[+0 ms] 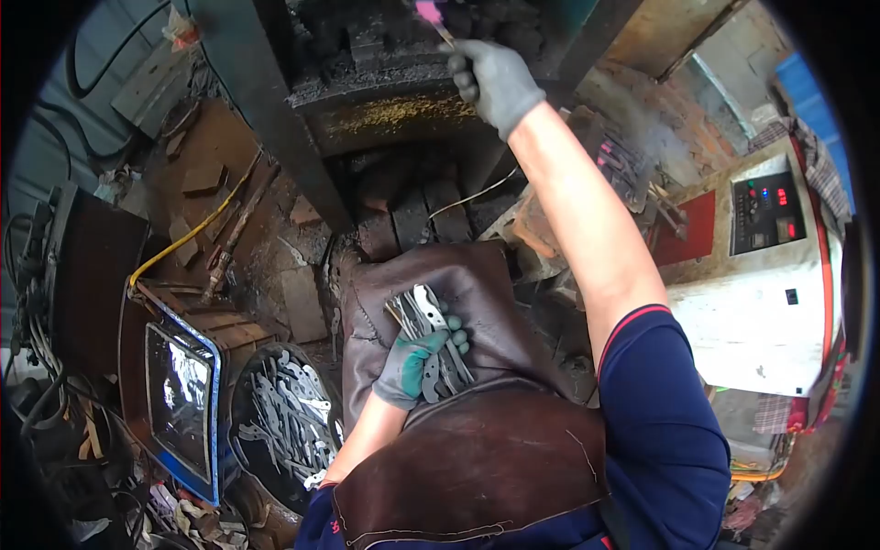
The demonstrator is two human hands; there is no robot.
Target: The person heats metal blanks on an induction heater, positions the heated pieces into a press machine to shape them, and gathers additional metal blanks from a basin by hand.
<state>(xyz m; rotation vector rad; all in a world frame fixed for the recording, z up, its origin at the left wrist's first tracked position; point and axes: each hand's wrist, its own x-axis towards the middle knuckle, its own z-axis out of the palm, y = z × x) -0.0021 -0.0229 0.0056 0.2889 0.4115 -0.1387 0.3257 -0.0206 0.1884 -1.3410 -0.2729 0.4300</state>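
Note:
My left hand (414,365), in a grey and green glove, rests over my lap with its fingers wrapped round a bundle of flat grey metal pieces (423,312). Some of these have curved ends and holes. At the top, my right hand (500,87) in a grey glove is stretched out to the machine's dark opening. Its fingers are closed on a thin metal piece (445,35), whose far end glows bright pink. A brown leather apron (477,449) covers my lap beneath the bundle.
A round tub (240,431) of similar metal pieces stands at lower left, beside a blue-rimmed tray (218,412). To the right is a white control box (761,321) with lit displays. Near it, more pieces (619,165) lie piled, some glowing pink. A dark steel frame (266,101) rises ahead.

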